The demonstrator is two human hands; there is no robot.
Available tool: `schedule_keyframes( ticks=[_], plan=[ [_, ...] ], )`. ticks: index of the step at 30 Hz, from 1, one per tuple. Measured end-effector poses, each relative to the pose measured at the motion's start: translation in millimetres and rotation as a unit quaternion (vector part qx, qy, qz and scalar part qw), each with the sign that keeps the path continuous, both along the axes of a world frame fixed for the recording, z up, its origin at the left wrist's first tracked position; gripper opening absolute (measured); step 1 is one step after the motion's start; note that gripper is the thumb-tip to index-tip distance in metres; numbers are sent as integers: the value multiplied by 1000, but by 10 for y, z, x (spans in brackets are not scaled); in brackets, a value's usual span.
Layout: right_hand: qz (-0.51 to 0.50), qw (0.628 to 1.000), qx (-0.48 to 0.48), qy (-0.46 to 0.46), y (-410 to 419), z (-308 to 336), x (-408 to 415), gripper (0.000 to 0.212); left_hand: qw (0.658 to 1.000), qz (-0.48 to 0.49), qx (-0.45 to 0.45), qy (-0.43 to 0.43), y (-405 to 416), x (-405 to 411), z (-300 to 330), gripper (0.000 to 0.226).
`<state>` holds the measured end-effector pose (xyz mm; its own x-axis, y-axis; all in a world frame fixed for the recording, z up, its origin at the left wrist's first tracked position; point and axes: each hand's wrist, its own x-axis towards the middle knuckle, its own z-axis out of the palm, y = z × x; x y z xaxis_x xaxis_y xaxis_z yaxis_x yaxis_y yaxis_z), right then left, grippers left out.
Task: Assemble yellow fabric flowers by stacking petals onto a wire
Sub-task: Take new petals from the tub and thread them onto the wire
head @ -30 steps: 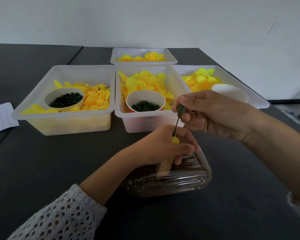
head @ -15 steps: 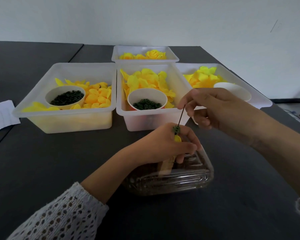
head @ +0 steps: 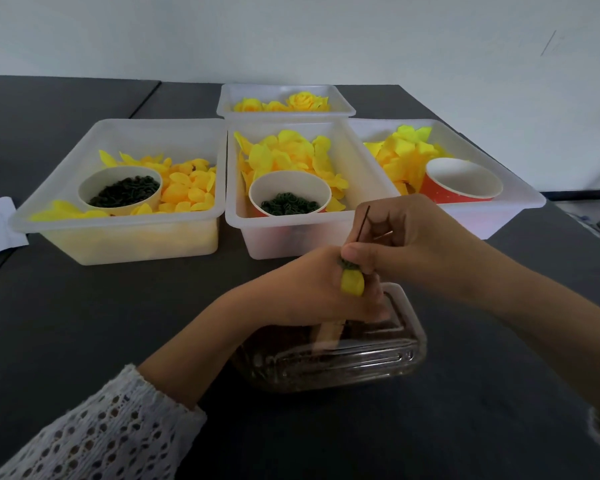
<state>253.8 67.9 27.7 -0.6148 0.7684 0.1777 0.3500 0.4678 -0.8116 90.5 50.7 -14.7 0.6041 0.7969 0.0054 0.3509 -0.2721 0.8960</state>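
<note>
Since half a second ago the right hand (head: 406,247) has come down the wire (head: 362,225) and its thumb now presses the green piece (head: 347,264) onto the yellow bud (head: 352,284).

Nearest, just below the hands, sits a clear lidded container (head: 329,355) on the dark table (head: 84,323); the left hand (head: 312,289), in a white knit sleeve (head: 101,434), rests over it, fingers curled around the bud. The right hand pinches the wire, whose tip stands up above the container. Beyond the container stand three translucent bins: the left bin (head: 118,233) and middle bin (head: 291,237) hold yellow petals (head: 284,157) and cups of green pieces (head: 290,204), the right bin (head: 513,216) petals and an orange cup (head: 463,183). Farthest from the container, a small bin (head: 284,112) holds finished flowers (head: 305,101).
</note>
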Motion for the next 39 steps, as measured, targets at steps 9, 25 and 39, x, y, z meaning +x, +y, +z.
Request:
schedule_keyframes(
  ticks=[9, 25, 39],
  plan=[
    [22, 998, -40, -42, 30, 56, -40, 12, 993, -82, -70, 44, 106, -157, 25, 15],
    [-34, 999, -12, 37, -178, -176, -49, 17, 979, 87, 49, -179, 8, 79, 133, 38],
    [-175, 982, -11, -77, 1148, 151, -162, 11, 993, 53, -25, -101, -34, 143, -28, 23]
  ],
)
